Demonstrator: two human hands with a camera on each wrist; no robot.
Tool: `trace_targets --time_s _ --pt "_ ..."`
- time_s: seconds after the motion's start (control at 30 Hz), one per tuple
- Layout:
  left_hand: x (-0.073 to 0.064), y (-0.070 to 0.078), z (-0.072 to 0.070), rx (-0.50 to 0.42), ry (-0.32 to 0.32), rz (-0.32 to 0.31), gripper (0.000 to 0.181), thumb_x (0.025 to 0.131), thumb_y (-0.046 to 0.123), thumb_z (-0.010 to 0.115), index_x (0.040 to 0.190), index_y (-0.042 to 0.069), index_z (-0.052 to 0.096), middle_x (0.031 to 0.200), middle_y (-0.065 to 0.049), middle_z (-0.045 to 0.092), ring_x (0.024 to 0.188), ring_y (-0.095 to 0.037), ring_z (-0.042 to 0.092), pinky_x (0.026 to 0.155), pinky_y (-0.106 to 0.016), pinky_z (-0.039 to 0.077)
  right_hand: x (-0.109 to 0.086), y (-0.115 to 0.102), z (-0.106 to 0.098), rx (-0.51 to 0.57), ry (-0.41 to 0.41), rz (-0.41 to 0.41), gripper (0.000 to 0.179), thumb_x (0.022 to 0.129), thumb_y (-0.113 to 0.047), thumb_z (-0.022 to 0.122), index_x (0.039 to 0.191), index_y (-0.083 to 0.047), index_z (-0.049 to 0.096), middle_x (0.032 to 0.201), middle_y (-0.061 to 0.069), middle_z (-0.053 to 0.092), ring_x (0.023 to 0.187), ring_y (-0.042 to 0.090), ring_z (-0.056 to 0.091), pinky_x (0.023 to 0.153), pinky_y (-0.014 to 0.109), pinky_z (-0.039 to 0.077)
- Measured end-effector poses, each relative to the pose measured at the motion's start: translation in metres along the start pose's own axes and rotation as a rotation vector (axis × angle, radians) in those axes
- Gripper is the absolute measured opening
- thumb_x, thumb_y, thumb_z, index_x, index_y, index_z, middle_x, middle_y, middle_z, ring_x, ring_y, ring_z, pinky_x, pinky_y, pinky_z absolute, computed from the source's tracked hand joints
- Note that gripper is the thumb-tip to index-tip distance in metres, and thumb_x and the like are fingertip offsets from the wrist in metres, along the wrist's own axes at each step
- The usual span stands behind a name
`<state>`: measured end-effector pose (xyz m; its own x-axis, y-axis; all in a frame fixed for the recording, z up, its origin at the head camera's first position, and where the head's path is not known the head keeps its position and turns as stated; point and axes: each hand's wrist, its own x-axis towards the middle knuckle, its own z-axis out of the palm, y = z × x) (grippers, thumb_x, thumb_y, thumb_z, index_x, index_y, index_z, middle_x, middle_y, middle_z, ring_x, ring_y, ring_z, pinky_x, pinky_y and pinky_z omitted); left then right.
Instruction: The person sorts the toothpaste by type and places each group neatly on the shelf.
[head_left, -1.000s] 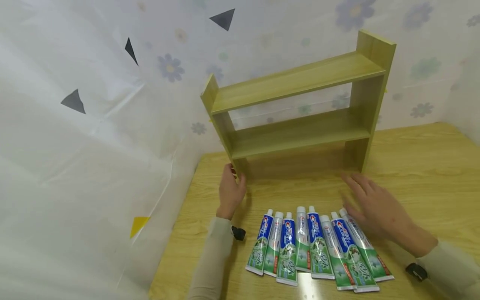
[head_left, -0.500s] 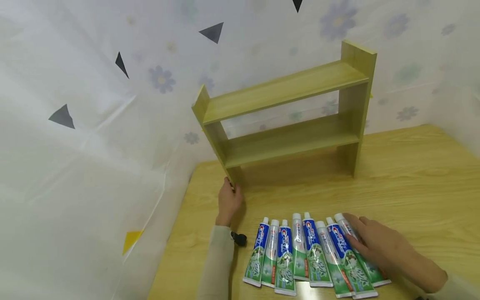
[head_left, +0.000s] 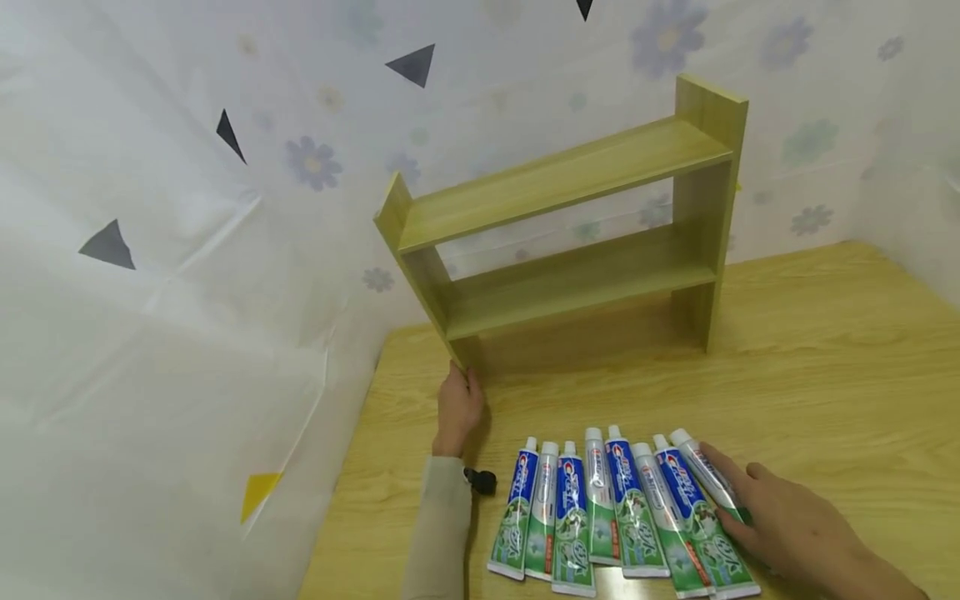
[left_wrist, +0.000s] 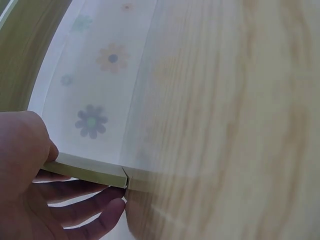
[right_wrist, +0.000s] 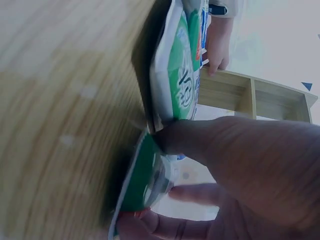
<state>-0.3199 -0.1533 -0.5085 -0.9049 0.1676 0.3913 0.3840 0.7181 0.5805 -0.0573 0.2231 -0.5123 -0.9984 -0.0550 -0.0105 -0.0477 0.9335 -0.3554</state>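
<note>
A pale wooden two-tier shelf stands at the back of the table. My left hand grips the lower end of its left side panel; in the left wrist view the thumb lies on one face of the panel edge and the fingers on the other. Several toothpaste tubes lie side by side in front, caps toward the shelf, some blue and green, others silver and green. My right hand holds the rightmost silver-and-green toothpaste tube, thumb and fingers on opposite sides. The hand hides that tube's lower part.
The wood-grain table extends to the right of the shelf. A whitish sheet wall borders the left side, and a flower-patterned wall rises behind. A small black wrist device sits beside the left sleeve.
My right hand has come down from beside the shelf's right foot onto the rightmost toothpaste tube and taken hold of it. The left hand stays at the shelf. The head view has shifted slightly.
</note>
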Motion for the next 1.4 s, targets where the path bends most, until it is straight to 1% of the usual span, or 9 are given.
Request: trace_targets --time_s 0.27,0.53,0.77,0.83,0.93,1.0,1.07,1.23,1.4 --pt "0.0 -0.009 0.006 -0.105 0.111 0.152 0.046 0.114 0.009 0.04 0.154 -0.014 0.04 0.133 -0.043 0.064 0.124 -0.059 0.066 0.102 -0.067 0.059 0.01 0.005 -0.005 0.176 -0.047 -0.009 0.068 0.093 -0.027 0.086 0.14 0.013 0.055 0.109 0.017 0.076 0.095 0.026 0.073 0.077 0.05 0.064" --pt "0.0 0.006 0.005 -0.095 0.094 0.074 0.056 0.111 -0.005 0.042 0.163 -0.015 0.026 0.152 -0.044 0.052 0.142 -0.057 0.055 0.118 -0.065 0.05 0.015 -0.004 -0.028 0.2 0.081 -0.063 0.072 0.095 -0.023 0.086 0.15 0.006 0.051 0.104 0.014 0.076 0.08 0.013 0.064 0.058 0.028 0.053" --pt "0.001 0.002 0.009 -0.105 0.151 0.104 0.056 0.112 0.004 0.041 0.163 -0.014 0.027 0.141 -0.046 0.059 0.129 -0.061 0.063 0.107 -0.07 0.054 0.04 -0.021 -0.091 0.098 0.272 -0.179 0.091 0.1 -0.017 0.08 0.174 -0.016 0.028 0.12 0.032 0.075 0.062 0.006 0.053 0.046 0.021 0.04" --pt "0.008 -0.026 0.023 -0.075 0.183 0.131 0.057 0.112 0.01 0.041 0.163 -0.013 0.029 0.136 -0.045 0.063 0.123 -0.059 0.067 0.103 -0.067 0.058 0.053 -0.029 -0.111 0.069 0.352 -0.22 0.091 0.099 -0.017 0.081 0.174 -0.019 0.03 0.12 0.03 0.076 0.064 0.009 0.055 0.046 0.022 0.038" --pt "0.01 -0.03 0.023 -0.056 0.191 0.116 0.057 0.113 0.012 0.041 0.163 -0.013 0.029 0.129 -0.046 0.066 0.115 -0.06 0.069 0.098 -0.068 0.059 0.072 -0.04 -0.139 0.039 0.47 -0.28 0.09 0.096 -0.014 0.082 0.173 -0.02 0.035 0.119 0.028 0.076 0.062 0.013 0.056 0.045 0.022 0.037" --pt "0.011 -0.03 0.022 -0.058 0.169 0.103 0.057 0.113 0.01 0.04 0.162 -0.016 0.028 0.127 -0.047 0.065 0.113 -0.061 0.069 0.097 -0.068 0.059 0.083 -0.048 -0.159 0.025 0.5 -0.298 0.089 0.098 -0.015 0.08 0.173 -0.021 0.034 0.123 0.03 0.074 0.062 0.016 0.058 0.045 0.024 0.037" --pt "0.004 -0.005 0.007 -0.065 0.124 0.061 0.057 0.113 0.006 0.04 0.161 -0.02 0.026 0.126 -0.051 0.063 0.112 -0.065 0.068 0.094 -0.071 0.058 0.094 -0.055 -0.182 0.001 0.522 -0.309 0.086 0.1 -0.015 0.078 0.173 -0.018 0.034 0.124 0.032 0.072 0.063 0.022 0.061 0.046 0.028 0.041" --pt "0.002 0.005 0.003 -0.02 0.086 0.009 0.055 0.114 0.002 0.041 0.162 -0.02 0.024 0.131 -0.049 0.063 0.117 -0.06 0.069 0.098 -0.065 0.06 0.127 -0.075 -0.243 -0.076 0.548 -0.334 0.078 0.106 -0.017 0.071 0.174 -0.013 0.031 0.126 0.038 0.069 0.081 0.044 0.072 0.057 0.05 0.057" --pt "0.001 0.008 -0.001 -0.008 0.086 0.002 0.055 0.113 0.002 0.042 0.161 -0.02 0.025 0.134 -0.049 0.062 0.121 -0.06 0.067 0.102 -0.065 0.059 0.162 -0.081 -0.282 -0.145 0.543 -0.311 0.07 0.112 -0.021 0.06 0.172 -0.001 0.029 0.123 0.044 0.064 0.085 0.05 0.068 0.061 0.056 0.056"
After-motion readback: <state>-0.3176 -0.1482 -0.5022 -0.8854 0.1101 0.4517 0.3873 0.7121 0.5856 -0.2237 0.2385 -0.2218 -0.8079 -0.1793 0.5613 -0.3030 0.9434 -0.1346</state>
